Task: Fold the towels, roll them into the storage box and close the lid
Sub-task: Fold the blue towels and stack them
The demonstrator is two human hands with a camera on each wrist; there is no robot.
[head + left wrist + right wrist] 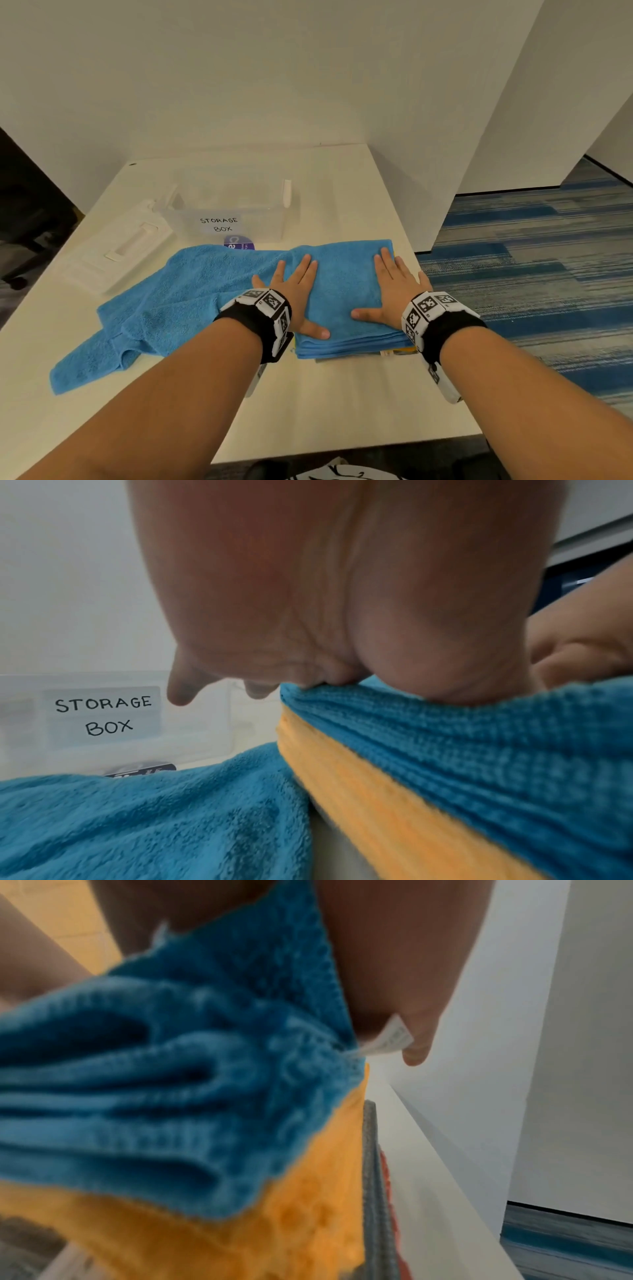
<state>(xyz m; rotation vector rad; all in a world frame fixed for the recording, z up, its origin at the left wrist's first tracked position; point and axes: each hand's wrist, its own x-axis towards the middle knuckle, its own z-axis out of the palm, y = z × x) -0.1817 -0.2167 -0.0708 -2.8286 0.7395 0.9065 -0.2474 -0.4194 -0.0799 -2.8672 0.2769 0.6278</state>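
Note:
A folded blue towel (342, 294) tops a stack near the table's right edge; beneath it show a yellow towel (359, 791) (291, 1231) and a grey one (375, 1177). My left hand (298, 294) lies flat, fingers spread, on the stack's left side. My right hand (394, 291) lies flat on its right side. An unfolded blue towel (154, 308) (137, 818) sprawls to the left. The clear storage box (226, 216) (103, 715), labelled and open, stands behind it. Its white lid (116, 246) lies left of the box.
The white table (308, 411) ends just right of the stack, with blue carpet (531, 274) beyond. White walls stand behind and to the right. A purple label (239, 242) peeks out in front of the box.

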